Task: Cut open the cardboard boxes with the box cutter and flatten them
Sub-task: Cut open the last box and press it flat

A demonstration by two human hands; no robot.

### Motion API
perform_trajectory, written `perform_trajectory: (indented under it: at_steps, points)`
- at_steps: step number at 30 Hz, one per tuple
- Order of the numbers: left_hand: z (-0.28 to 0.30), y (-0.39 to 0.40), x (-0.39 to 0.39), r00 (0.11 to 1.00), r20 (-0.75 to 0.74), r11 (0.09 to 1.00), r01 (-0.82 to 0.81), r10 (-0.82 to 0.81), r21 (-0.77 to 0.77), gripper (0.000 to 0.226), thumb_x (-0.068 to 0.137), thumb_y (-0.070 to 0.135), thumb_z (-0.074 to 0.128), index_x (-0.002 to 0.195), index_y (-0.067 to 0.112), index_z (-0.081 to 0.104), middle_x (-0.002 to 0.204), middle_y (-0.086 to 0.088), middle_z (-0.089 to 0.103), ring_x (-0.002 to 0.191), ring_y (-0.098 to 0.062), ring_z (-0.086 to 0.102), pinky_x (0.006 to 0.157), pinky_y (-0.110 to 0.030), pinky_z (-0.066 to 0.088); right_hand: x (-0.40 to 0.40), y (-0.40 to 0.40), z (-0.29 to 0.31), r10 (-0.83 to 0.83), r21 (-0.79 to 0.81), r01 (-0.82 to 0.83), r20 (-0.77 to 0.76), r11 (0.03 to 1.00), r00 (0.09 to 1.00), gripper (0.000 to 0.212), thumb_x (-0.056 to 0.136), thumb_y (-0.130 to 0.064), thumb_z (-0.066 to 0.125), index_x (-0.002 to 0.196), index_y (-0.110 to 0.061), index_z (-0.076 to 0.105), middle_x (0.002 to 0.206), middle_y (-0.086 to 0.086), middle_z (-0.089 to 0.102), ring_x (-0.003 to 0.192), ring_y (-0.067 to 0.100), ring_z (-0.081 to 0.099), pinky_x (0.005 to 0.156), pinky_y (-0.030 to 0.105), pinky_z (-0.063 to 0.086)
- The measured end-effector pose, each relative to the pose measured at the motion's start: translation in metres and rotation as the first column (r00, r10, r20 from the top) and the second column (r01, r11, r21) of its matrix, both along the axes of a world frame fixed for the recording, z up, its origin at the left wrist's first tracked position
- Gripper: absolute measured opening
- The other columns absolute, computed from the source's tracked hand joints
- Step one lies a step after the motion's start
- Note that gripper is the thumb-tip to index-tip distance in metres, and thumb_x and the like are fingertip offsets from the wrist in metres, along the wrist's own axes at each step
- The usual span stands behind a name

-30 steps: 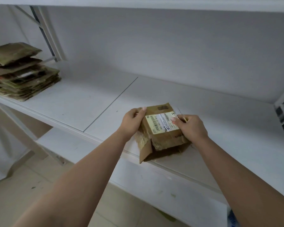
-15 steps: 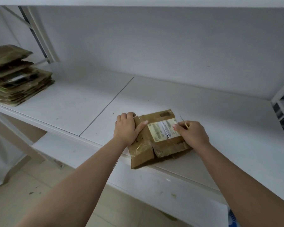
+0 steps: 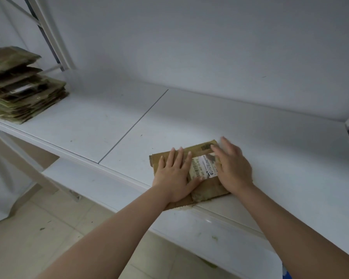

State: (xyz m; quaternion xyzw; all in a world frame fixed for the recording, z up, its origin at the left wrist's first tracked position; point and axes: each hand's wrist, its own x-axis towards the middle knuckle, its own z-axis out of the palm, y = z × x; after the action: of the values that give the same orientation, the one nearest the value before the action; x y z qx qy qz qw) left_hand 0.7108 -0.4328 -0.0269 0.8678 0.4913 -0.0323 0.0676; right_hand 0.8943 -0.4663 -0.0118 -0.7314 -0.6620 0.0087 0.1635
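At the front edge of the white shelf (image 3: 189, 117), head view, the only view: one cardboard box (image 3: 207, 187) lies pressed nearly flat under both my palms, its near corner poking just over the shelf lip. My left hand (image 3: 174, 178) sits flat on the box's left half, fingers straight and spread, gripping nothing. My right hand (image 3: 233, 170) lies flat on the right half, fingers straight, tips reaching past the far right corner; somewhat blurred. Between the two hands shows a white shipping label (image 3: 203, 166) with a barcode.

Relation that matters: the box is directly beneath both hands, long axis running from near-left to far-right, roughly along the shelf front. Neither hand is nearer; both touch it. The pile of flattened boxes (image 3: 22, 91) lies well apart, far left on the same shelf, so my left arm has the shorter way there, I judge.

Count: one box under my hands; one pile, many sheets, number not readable. No box cutter visible. Floor tiles (image 3: 48, 228) below left.
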Motion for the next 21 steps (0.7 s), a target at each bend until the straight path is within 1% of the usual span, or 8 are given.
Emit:
perform_trajectory:
  at_steps: [1, 2, 4, 7, 13, 15, 18, 21]
  points:
    - [-0.002, 0.001, -0.001, 1.0, 0.005, 1.0, 0.009, -0.009, 0.013, 0.085, 0.087, 0.074, 0.012, 0.152, 0.025, -0.011, 0.159, -0.004, -0.016, 0.145, -0.025, -0.02, 0.118, -0.052, -0.001, -0.001, 0.002, -0.006, 0.094, -0.067, -0.093, 0.004, 0.993, 0.996, 0.05, 0.098, -0.021, 0.042, 0.147, -0.023, 0.033, 0.159, -0.001, 0.015, 0.146, 0.02, 0.012, 0.11, 0.038, 0.027]
    - [-0.004, 0.002, -0.001, 1.0, 0.01, 1.0, 0.015, -0.015, 0.023, 0.085, 0.086, 0.075, 0.011, 0.152, 0.026, -0.011, 0.159, -0.003, -0.016, 0.145, -0.024, -0.02, 0.118, -0.051, -0.001, -0.001, 0.004, -0.013, 0.151, -0.142, -0.151, -0.011, 0.978, 0.989, 0.053, 0.099, -0.021, 0.039, 0.15, -0.022, 0.023, 0.16, -0.004, 0.009, 0.147, 0.015, 0.001, 0.116, 0.036, 0.013]
    - [-0.005, 0.002, -0.001, 1.0, 0.02, 0.999, 0.009, -0.009, 0.043, 0.086, 0.084, 0.076, 0.011, 0.152, 0.029, -0.008, 0.16, -0.001, -0.014, 0.146, -0.023, -0.018, 0.118, -0.05, 0.0, 0.0, 0.007, -0.022, 0.172, -0.204, -0.179, -0.051, 0.962, 0.984, 0.056, 0.1, -0.02, 0.036, 0.152, -0.021, 0.015, 0.16, -0.006, 0.005, 0.146, 0.01, -0.007, 0.118, 0.03, 0.002]
    - [-0.007, 0.0, 0.001, 0.998, 0.055, 0.997, -0.008, 0.004, 0.076, 0.084, 0.084, 0.076, 0.016, 0.153, 0.029, 0.003, 0.161, -0.001, -0.004, 0.147, -0.023, -0.012, 0.118, -0.051, 0.003, 0.0, 0.009, -0.025, 0.16, -0.182, -0.166, -0.048, 0.969, 0.986, 0.057, 0.099, -0.019, 0.038, 0.152, -0.019, 0.016, 0.16, -0.005, 0.007, 0.147, 0.012, -0.006, 0.117, 0.027, 0.001]
    - [-0.004, -0.009, -0.001, 0.978, 0.203, 0.979, -0.086, 0.047, 0.186, 0.067, 0.088, 0.061, 0.036, 0.144, 0.026, 0.031, 0.155, -0.001, 0.026, 0.146, -0.023, 0.012, 0.118, -0.045, 0.012, -0.006, 0.004, -0.023, 0.114, -0.073, -0.124, -0.131, 0.99, 0.985, 0.053, 0.095, -0.016, 0.046, 0.146, -0.019, 0.032, 0.156, -0.004, 0.024, 0.146, 0.013, 0.009, 0.118, 0.032, 0.014]
    - [0.001, -0.008, -0.003, 0.975, 0.218, 0.991, -0.071, 0.045, 0.113, 0.065, 0.089, 0.059, 0.039, 0.146, 0.028, 0.03, 0.157, 0.0, 0.023, 0.147, -0.022, 0.01, 0.119, -0.045, 0.011, -0.003, 0.005, -0.016, 0.125, -0.144, -0.163, -0.244, 0.976, 0.962, 0.05, 0.097, -0.018, 0.046, 0.145, -0.021, 0.034, 0.157, -0.004, 0.022, 0.146, 0.013, 0.006, 0.119, 0.036, 0.011]
    - [0.017, 0.001, -0.014, 0.973, 0.229, 1.0, 0.011, -0.005, -0.025, 0.069, 0.09, 0.056, 0.046, 0.15, 0.027, 0.025, 0.16, 0.0, 0.014, 0.148, -0.021, 0.002, 0.119, -0.047, 0.006, 0.003, 0.006, 0.007, 0.084, -0.25, -0.235, -0.494, 0.939, 0.865, 0.044, 0.102, -0.027, 0.038, 0.146, -0.023, 0.034, 0.159, -0.005, 0.012, 0.147, 0.012, -0.002, 0.12, 0.038, 0.006]
    - [0.032, 0.0, -0.03, 0.951, 0.309, 0.998, -0.017, -0.004, 0.066, 0.077, 0.089, 0.059, 0.048, 0.152, 0.024, 0.02, 0.161, -0.001, 0.008, 0.148, -0.022, -0.002, 0.118, -0.048, 0.003, 0.003, 0.0, 0.021, 0.13, -0.1, -0.2, -0.477, 0.975, 0.869, 0.043, 0.102, -0.026, 0.037, 0.145, -0.022, 0.035, 0.159, -0.005, 0.012, 0.146, 0.013, -0.005, 0.116, 0.035, 0.01]
